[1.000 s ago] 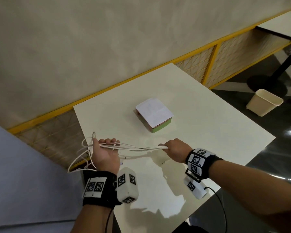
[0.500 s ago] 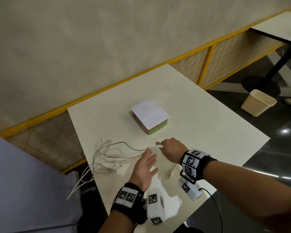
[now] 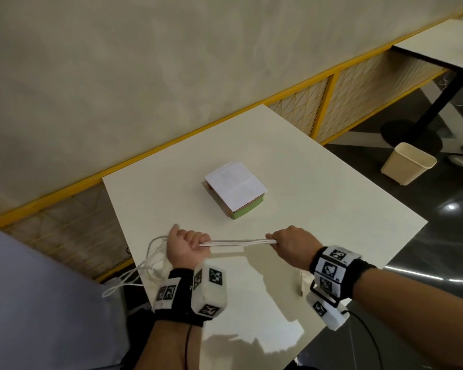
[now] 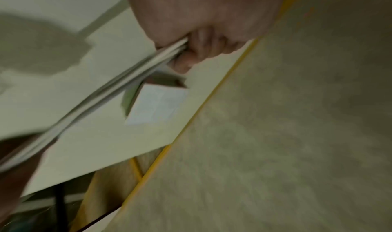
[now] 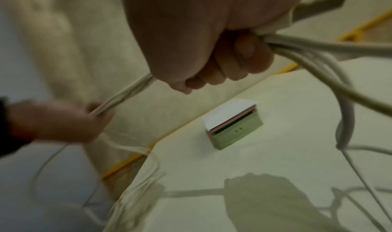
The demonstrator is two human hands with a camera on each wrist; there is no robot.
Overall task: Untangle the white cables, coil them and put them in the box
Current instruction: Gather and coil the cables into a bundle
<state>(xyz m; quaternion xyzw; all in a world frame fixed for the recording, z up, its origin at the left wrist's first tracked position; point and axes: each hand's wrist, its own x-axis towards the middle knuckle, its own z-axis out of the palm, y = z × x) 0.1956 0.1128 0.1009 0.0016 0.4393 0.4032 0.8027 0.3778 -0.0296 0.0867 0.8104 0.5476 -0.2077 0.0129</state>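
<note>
A bundle of white cables (image 3: 237, 242) runs taut between my two fists above the near part of the white table (image 3: 318, 198). My left hand (image 3: 187, 245) grips the bundle's left end, and loose loops (image 3: 147, 263) trail from it over the table's left edge. My right hand (image 3: 292, 245) grips the right end. In the right wrist view the cables (image 5: 318, 51) fan out of my fist (image 5: 214, 54). The green box (image 3: 235, 189), with a white sheet over its top, sits shut at the table's middle beyond my hands. The left wrist view is blurred, showing cables (image 4: 127, 84) and the box (image 4: 155, 103).
A beige wall with a yellow rail (image 3: 64, 188) runs behind the table. A cream waste bin (image 3: 408, 166) stands on the dark floor at the right, near another table's black leg (image 3: 439, 102). A grey surface (image 3: 38, 303) lies at my lower left.
My left hand let the cables go, reached toward my right hand, then closed round the bundle again. Now it has pulled left, drawing the strands taut between both fists.
</note>
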